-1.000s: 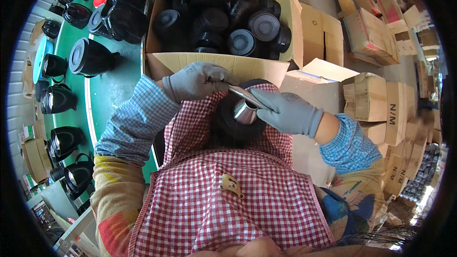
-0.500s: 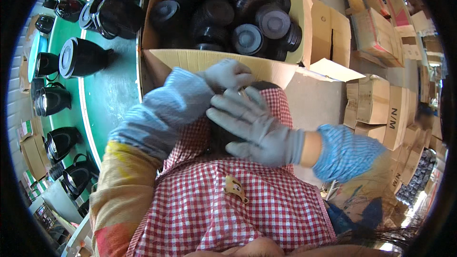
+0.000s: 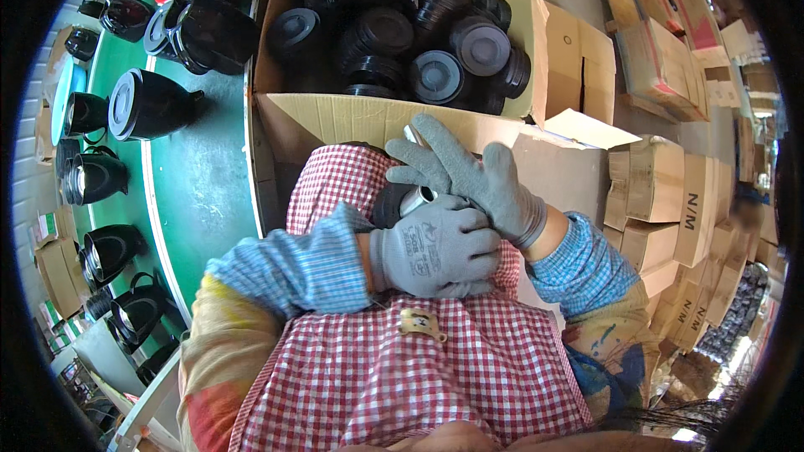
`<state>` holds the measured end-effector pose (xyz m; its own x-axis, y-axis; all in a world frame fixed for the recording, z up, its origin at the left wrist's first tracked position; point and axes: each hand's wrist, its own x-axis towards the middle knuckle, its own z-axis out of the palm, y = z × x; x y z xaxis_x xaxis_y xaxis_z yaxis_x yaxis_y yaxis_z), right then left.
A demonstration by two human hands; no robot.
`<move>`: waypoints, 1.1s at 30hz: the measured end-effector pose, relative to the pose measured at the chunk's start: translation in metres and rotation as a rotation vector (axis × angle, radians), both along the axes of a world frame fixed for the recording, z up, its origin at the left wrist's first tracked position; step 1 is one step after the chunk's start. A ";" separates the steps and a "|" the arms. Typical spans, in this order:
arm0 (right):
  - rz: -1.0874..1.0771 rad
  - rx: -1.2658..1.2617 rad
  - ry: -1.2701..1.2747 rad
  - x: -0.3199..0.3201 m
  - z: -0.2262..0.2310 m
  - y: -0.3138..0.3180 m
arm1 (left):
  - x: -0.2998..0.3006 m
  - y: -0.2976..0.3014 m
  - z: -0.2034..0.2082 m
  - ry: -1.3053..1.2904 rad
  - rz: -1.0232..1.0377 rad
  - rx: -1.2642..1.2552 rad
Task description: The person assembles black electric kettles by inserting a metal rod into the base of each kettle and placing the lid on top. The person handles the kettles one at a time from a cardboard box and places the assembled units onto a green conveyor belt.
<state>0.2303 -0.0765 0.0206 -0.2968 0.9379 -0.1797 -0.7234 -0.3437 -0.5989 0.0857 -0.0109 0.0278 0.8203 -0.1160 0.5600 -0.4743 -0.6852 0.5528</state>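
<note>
Both my hands wear grey knit gloves and meet over my lap, on a red-and-white checked apron (image 3: 435, 368). My left hand (image 3: 435, 247) is closed around a black round part with a shiny metal piece (image 3: 416, 198) showing at its top. My right hand (image 3: 469, 176) lies over the far side of that part with fingers spread, touching it. Most of the black part is hidden under the two gloves. Just beyond my hands stands an open cardboard box (image 3: 352, 117) holding several black round lids and bodies (image 3: 456, 75).
A green conveyor surface (image 3: 197, 184) runs along my left, lined with several black kettle-like jugs (image 3: 151, 105). Stacks of closed cardboard cartons (image 3: 670, 201) fill the right side. More black parts sit at the top left.
My left hand came down from the part's top and now wraps it from the near side. My right hand shifted above it with fingers spread. The thin strip from one second ago is gone from view.
</note>
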 end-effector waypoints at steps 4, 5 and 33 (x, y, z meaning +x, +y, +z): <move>0.169 0.132 -0.178 0.018 -0.006 0.014 | 0.002 -0.002 -0.016 0.068 0.019 -0.015; 0.129 0.245 -0.390 0.023 -0.011 0.023 | 0.003 -0.003 -0.017 0.075 0.024 -0.033; -0.386 0.008 -1.221 0.048 -0.061 -0.029 | -0.071 0.104 -0.038 0.233 0.216 -1.082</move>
